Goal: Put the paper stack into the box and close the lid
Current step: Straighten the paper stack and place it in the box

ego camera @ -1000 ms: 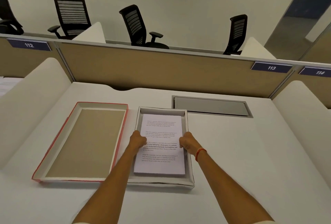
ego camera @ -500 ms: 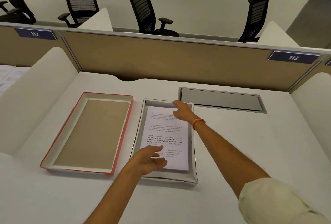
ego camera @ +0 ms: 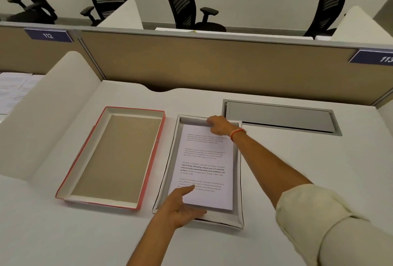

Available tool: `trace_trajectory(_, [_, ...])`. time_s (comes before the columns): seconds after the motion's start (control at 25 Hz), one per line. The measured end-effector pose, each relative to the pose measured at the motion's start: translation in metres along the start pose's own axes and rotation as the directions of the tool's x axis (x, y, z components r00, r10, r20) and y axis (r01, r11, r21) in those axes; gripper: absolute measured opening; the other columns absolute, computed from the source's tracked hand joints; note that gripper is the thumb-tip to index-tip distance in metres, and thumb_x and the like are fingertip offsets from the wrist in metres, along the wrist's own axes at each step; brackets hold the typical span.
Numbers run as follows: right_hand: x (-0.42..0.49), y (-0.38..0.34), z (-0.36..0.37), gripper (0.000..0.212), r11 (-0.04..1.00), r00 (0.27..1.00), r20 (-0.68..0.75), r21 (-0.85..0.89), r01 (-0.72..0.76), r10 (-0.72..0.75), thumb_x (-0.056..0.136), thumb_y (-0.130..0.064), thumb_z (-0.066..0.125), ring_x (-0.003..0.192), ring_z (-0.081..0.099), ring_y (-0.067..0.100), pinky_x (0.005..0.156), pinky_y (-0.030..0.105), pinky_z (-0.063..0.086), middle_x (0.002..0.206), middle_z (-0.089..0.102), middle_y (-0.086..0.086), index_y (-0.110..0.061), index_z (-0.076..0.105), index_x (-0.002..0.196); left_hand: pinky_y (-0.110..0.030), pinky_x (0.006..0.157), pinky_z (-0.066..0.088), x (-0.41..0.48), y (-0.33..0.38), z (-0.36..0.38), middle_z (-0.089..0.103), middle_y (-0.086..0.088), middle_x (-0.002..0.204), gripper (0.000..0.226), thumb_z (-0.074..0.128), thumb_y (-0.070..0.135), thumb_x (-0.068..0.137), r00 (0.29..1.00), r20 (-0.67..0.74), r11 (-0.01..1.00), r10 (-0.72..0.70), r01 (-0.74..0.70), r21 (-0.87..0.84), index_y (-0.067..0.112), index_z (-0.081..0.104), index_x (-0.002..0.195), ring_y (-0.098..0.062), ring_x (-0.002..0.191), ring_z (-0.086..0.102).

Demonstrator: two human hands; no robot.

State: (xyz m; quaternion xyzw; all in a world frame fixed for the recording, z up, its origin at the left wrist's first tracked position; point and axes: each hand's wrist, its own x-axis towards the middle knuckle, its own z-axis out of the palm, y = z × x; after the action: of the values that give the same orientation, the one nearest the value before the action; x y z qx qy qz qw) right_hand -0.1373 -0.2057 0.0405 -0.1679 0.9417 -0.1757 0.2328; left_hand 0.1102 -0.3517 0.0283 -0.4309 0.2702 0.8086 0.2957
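The white paper stack point(ego camera: 205, 159), printed with text, lies flat inside the shallow white box point(ego camera: 237, 180) in the middle of the desk. My right hand point(ego camera: 218, 125) rests on the stack's far edge, fingers curled down against it. At the near end my left hand point(ego camera: 180, 206) lies flat, with its fingers spread over the stack's near left corner and the box's front rim. The red-edged lid point(ego camera: 110, 155) lies upside down to the left of the box, cardboard inside facing up.
A grey cable hatch point(ego camera: 280, 116) is set into the desk behind and right of the box. White curved dividers point(ego camera: 49, 104) flank the desk, a tan partition point(ego camera: 212, 65) stands behind it. Printed sheets point(ego camera: 12, 89) lie on the neighbouring desk at left.
My hands left the stack's two long sides: the right one went to the far edge, the left one came back to the near corner. The camera moved closer and leftward.
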Motion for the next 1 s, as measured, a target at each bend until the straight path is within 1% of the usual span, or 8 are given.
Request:
trace_trajectory(0.08, [0.005, 0.004, 0.002, 0.029, 1.0, 0.999, 0.041, -0.015, 0.018, -0.018, 0.095, -0.003, 0.048, 0.113, 0.058, 0.032, 0.089, 0.031, 0.044, 0.124, 0.06, 0.018, -0.002, 0.058, 0.122, -0.069, 0.097, 0.042, 0.004, 0.001, 0.001, 0.059, -0.026, 0.128, 0.051, 0.072, 0.0, 0.075, 0.999, -0.034, 1.0, -0.008, 0.008, 0.005, 0.014, 0.054, 0.12, -0.052, 0.116, 0.055])
trace_trajectory(0.16, [0.009, 0.007, 0.003, 0.029, 0.999, 0.997, 0.069, -0.022, 0.03, -0.029, 0.094, -0.003, 0.049, 0.111, 0.058, 0.032, 0.091, 0.033, 0.046, 0.12, 0.061, 0.017, -0.003, 0.059, 0.121, -0.066, 0.089, 0.049, 0.008, 0.002, 0.001, 0.062, -0.027, 0.123, 0.044, 0.071, 0.0, 0.08, 0.998, -0.064, 1.0, -0.022, 0.022, 0.0, 0.013, 0.055, 0.119, -0.052, 0.112, 0.058])
trace_trajectory(0.24, [0.013, 0.009, 0.002, 0.021, 0.999, 0.997, 0.072, -0.018, 0.038, -0.037, 0.092, -0.001, 0.051, 0.102, 0.059, 0.031, 0.086, 0.033, 0.047, 0.108, 0.061, 0.016, -0.003, 0.063, 0.11, -0.063, 0.077, 0.056, 0.013, 0.003, -0.001, 0.064, -0.029, 0.116, 0.04, 0.07, -0.002, 0.081, 0.996, -0.077, 0.999, -0.042, 0.04, -0.024, 0.011, 0.057, 0.116, -0.052, 0.106, 0.062])
trace_trajectory(0.32, [0.016, 0.012, 0.001, 0.014, 0.999, 0.997, 0.063, -0.001, 0.04, -0.04, 0.09, 0.0, 0.054, 0.091, 0.058, 0.029, 0.079, 0.032, 0.046, 0.095, 0.06, 0.015, -0.001, 0.065, 0.099, -0.062, 0.073, 0.057, 0.016, 0.004, -0.002, 0.064, -0.03, 0.118, 0.04, 0.07, -0.005, 0.08, 0.995, -0.084, 0.999, -0.047, 0.046, -0.021, 0.012, 0.058, 0.115, -0.053, 0.106, 0.062])
trace_trajectory(0.44, [0.017, 0.014, 0.001, 0.023, 0.998, 0.998, 0.046, 0.033, 0.045, -0.047, 0.088, 0.002, 0.055, 0.097, 0.064, 0.034, 0.086, 0.036, 0.053, 0.104, 0.068, 0.019, 0.001, 0.07, 0.105, -0.066, 0.077, 0.055, 0.019, 0.006, -0.004, 0.062, -0.03, 0.122, 0.042, 0.069, -0.008, 0.08, 0.995, -0.081, 0.999, -0.049, 0.048, -0.016, 0.012, 0.058, 0.114, -0.054, 0.11, 0.059])
trace_trajectory(0.56, [0.016, 0.014, 0.003, 0.029, 0.998, 0.998, 0.044, 0.037, 0.044, -0.046, 0.087, 0.003, 0.055, 0.102, 0.064, 0.035, 0.087, 0.033, 0.052, 0.109, 0.07, 0.019, -0.002, 0.071, 0.11, -0.065, 0.087, 0.051, 0.021, 0.008, -0.005, 0.06, -0.032, 0.124, 0.042, 0.067, -0.01, 0.08, 0.995, -0.077, 0.997, -0.069, 0.067, -0.024, 0.01, 0.058, 0.115, -0.055, 0.112, 0.058])
trace_trajectory(0.84, [0.015, 0.013, 0.004, 0.032, 0.999, 0.998, 0.055, 0.013, 0.043, -0.044, 0.086, 0.003, 0.055, 0.102, 0.065, 0.035, 0.091, 0.037, 0.053, 0.11, 0.07, 0.019, -0.003, 0.07, 0.113, -0.066, 0.09, 0.05, 0.023, 0.009, -0.006, 0.061, -0.034, 0.122, 0.045, 0.066, -0.014, 0.078, 0.993, -0.084, 0.996, -0.085, 0.085, -0.009, 0.009, 0.057, 0.116, -0.055, 0.11, 0.059])
trace_trajectory(1.0, [0.014, 0.011, 0.003, 0.03, 0.999, 0.997, 0.067, 0.01, 0.043, -0.044, 0.088, 0.002, 0.055, 0.105, 0.064, 0.035, 0.094, 0.039, 0.053, 0.113, 0.069, 0.02, -0.002, 0.068, 0.115, -0.061, 0.1, 0.046, 0.021, 0.008, -0.009, 0.062, -0.035, 0.121, 0.054, 0.069, -0.014, 0.076, 0.992, -0.073, 0.994, -0.099, 0.102, 0.044, 0.009, 0.054, 0.123, -0.054, 0.111, 0.06])
